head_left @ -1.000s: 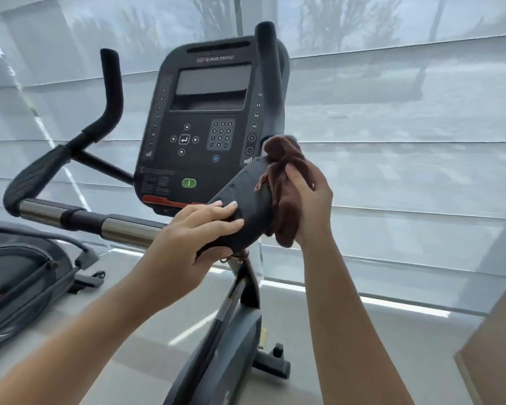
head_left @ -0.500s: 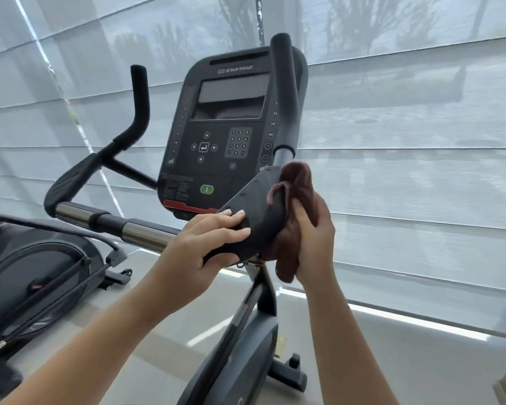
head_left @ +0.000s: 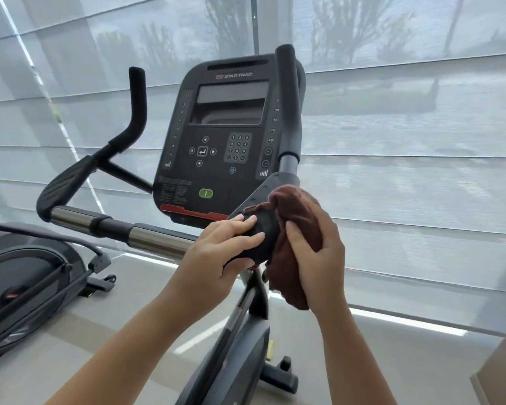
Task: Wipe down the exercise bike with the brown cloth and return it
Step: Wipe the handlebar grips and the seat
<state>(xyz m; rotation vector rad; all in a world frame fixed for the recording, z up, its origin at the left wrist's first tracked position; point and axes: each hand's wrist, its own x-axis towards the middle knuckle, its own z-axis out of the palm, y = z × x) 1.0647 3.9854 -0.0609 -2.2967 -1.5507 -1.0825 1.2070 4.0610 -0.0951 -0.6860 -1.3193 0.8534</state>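
Brown cloth (head_left: 297, 226) — bunched, plush — gripped in the right hand (head_left: 319, 252); left hand (head_left: 216, 252) clasps the bike's armrest (head_left: 263, 200).

Gym or fitness room, Star Trac exercise bike (head_left: 231, 361) with console (head_left: 225, 141) at 12 o'clock, second cardio machine (head_left: 27, 276) at 9 o'clock, pale hard floor (head_left: 392, 361), translucent window blinds (head_left: 406, 127) across the upper view

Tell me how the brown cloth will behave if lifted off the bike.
The brown cloth is probably floppy: it bunches in the right hand and droops below it. Likely light, held by one hand. Its fuzzy surface suggests it won't slip.
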